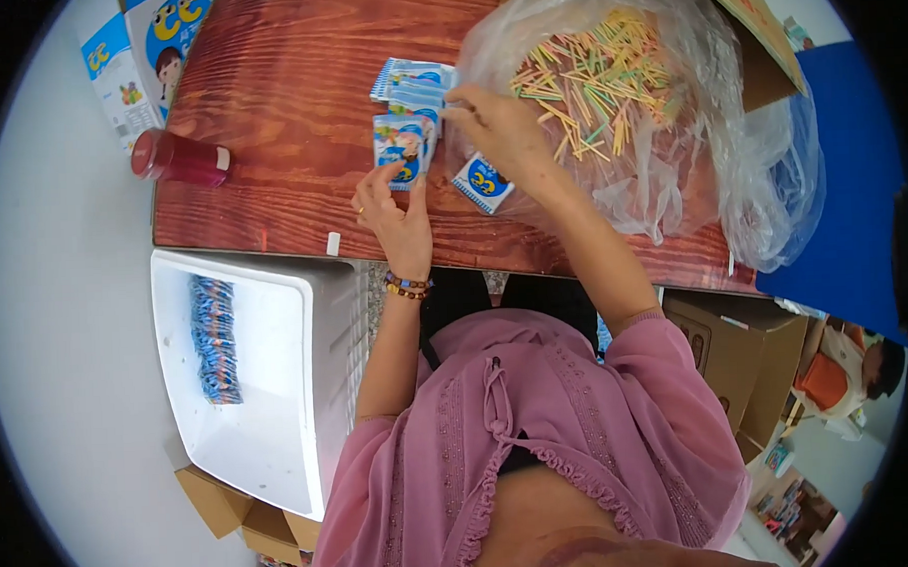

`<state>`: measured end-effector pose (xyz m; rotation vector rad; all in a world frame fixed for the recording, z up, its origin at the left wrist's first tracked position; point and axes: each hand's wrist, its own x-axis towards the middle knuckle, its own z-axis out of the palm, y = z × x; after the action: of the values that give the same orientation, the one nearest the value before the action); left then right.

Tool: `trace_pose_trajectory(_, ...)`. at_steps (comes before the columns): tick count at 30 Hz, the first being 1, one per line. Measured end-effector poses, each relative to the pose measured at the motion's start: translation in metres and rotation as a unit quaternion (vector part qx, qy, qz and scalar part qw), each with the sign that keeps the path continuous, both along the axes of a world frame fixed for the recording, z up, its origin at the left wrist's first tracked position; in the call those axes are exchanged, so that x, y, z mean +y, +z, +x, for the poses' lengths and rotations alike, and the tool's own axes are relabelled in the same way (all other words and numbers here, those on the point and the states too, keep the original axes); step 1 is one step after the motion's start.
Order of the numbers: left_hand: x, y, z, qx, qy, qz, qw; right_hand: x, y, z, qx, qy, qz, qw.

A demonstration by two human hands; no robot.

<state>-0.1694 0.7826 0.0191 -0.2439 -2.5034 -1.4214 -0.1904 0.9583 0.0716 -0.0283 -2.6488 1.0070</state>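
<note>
Several small blue-and-white sachets [412, 80] lie overlapping in a row on the red-brown wooden table. My left hand [397, 214] grips the lower end of the nearest sachet [399, 140] of the row, thumb on its right side and fingers on its left. At the row's right edge is my right hand [509, 137], its fingers curled and closed; what they pinch, if anything, is hidden. Another sachet [483, 185] lies apart, just below my right wrist. Right of my right hand, an opened clear plastic bag [661, 191] holds a heap of thin yellow, green and orange sticks [597, 74].
A red-lidded jar [182, 158] lies on its side at the table's left. Below it stands a white tub [269, 440] with a stack of packets [214, 337] inside. Cardboard boxes [737, 359] are at the lower right. A blue panel [851, 190] borders the table's right.
</note>
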Motion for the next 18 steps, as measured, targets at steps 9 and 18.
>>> trace_pose_trajectory(9,0.037,0.002,0.008,0.020,-0.066,-0.210,0.975,0.063,-0.023,0.055,-0.097,-0.013,-0.045,0.994)
trace_pose_trajectory(18,0.032,-0.001,0.006,0.145,-0.080,-0.259,0.952,0.065,-0.026,0.053,-0.044,-0.016,-0.039,0.998)
